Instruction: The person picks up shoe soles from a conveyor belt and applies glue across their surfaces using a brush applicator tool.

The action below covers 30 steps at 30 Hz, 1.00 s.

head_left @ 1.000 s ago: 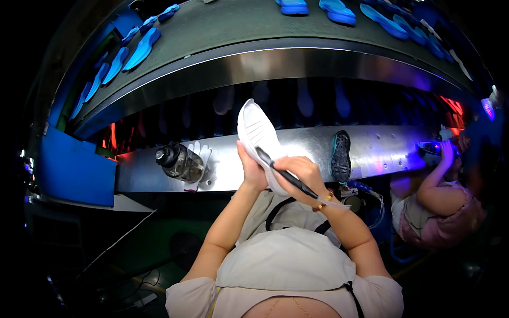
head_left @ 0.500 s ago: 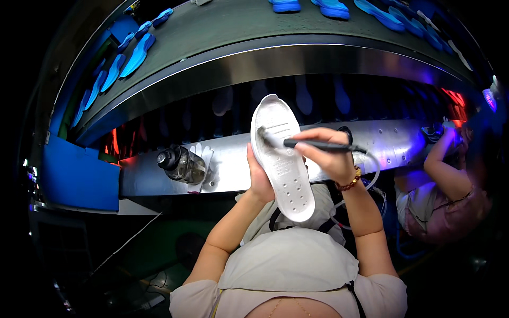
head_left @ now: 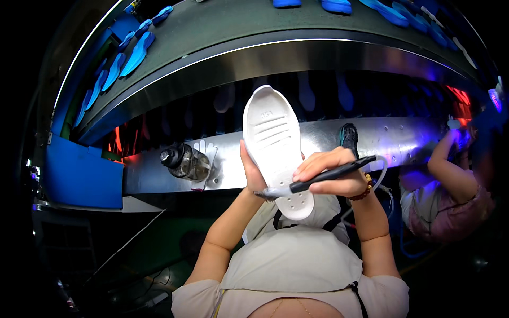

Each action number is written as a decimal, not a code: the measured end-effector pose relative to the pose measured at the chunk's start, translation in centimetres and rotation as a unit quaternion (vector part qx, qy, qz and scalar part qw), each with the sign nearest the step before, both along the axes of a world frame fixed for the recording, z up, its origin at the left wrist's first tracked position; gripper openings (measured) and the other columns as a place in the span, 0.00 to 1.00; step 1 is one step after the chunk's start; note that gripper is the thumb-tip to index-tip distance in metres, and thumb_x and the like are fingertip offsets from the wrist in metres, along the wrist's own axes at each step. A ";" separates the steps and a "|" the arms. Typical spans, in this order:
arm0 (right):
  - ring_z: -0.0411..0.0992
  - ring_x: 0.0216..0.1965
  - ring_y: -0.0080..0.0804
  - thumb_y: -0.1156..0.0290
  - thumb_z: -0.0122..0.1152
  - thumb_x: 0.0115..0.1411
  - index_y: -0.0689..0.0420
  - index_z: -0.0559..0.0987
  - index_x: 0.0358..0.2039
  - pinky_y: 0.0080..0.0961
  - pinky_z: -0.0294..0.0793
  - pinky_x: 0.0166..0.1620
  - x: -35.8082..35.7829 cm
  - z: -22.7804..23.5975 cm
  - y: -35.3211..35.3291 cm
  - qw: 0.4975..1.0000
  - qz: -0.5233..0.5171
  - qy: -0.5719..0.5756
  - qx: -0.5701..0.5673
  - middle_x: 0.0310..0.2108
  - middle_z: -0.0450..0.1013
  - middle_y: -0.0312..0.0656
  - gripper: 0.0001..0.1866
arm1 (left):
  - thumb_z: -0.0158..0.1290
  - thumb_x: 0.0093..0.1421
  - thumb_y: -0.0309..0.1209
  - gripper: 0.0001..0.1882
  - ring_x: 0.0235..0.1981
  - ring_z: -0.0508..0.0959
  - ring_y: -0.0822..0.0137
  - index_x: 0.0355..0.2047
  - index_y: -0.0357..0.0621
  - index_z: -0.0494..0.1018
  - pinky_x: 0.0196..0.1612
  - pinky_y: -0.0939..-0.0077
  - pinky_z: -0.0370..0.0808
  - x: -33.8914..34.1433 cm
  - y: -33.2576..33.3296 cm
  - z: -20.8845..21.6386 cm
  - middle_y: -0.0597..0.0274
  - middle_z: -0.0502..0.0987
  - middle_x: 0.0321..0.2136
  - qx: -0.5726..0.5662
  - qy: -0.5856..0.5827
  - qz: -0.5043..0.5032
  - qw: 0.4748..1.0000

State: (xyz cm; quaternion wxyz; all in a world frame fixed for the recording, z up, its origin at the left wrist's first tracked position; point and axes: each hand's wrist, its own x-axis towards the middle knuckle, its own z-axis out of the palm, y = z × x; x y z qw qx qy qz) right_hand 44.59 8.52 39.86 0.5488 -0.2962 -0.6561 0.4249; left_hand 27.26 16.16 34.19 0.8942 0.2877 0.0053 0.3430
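Observation:
A white shoe sole stands tilted before me, its grooved and perforated inner side up. My left hand is closed around its left edge, with some fingers hidden behind it. My right hand grips a brush by its black handle, from whose rear end a pale tube runs down. The bristles lie at the left edge of the sole's lower part, close to my left fingers; whether they touch the sole I cannot tell.
Beyond the sole runs a metal ledge bearing a dark bottle, a white glove and a dark shoe. Farther off, a green conveyor belt carries several blue soles. Another person sits at the right.
The brush has moved from the sole's upper part down to its lower left edge, and my right hand has turned with it. The dark shoe now shows more fully.

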 end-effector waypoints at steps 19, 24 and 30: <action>0.70 0.36 0.30 0.75 0.66 0.40 0.56 0.79 0.29 0.25 0.68 0.41 0.6 -0.2 -0.8 0.989 -0.004 -0.122 0.087 0.29 0.76 0.37 0.11 | 0.19 0.46 0.72 0.48 0.31 0.74 0.54 0.50 0.44 0.60 0.32 0.63 0.73 0.6 1.7 3.6 0.42 0.71 0.32 -0.042 -0.019 0.157 0.987; 0.71 0.34 0.32 0.77 0.65 0.41 0.59 0.78 0.29 0.25 0.69 0.41 0.4 -0.4 -0.7 0.983 -0.087 -0.141 0.084 0.31 0.76 0.39 0.11 | 0.19 0.48 0.70 0.47 0.32 0.75 0.54 0.51 0.43 0.59 0.35 0.63 0.73 0.5 2.4 4.1 0.43 0.71 0.33 -0.007 0.015 0.202 0.979; 0.71 0.36 0.32 0.79 0.64 0.41 0.60 0.79 0.31 0.25 0.70 0.42 1.2 -1.7 -0.8 0.985 -0.154 -0.078 0.017 0.31 0.75 0.41 0.12 | 0.19 0.48 0.71 0.48 0.33 0.75 0.54 0.51 0.42 0.58 0.36 0.62 0.73 0.3 2.5 4.7 0.43 0.71 0.35 -0.011 0.031 0.212 0.977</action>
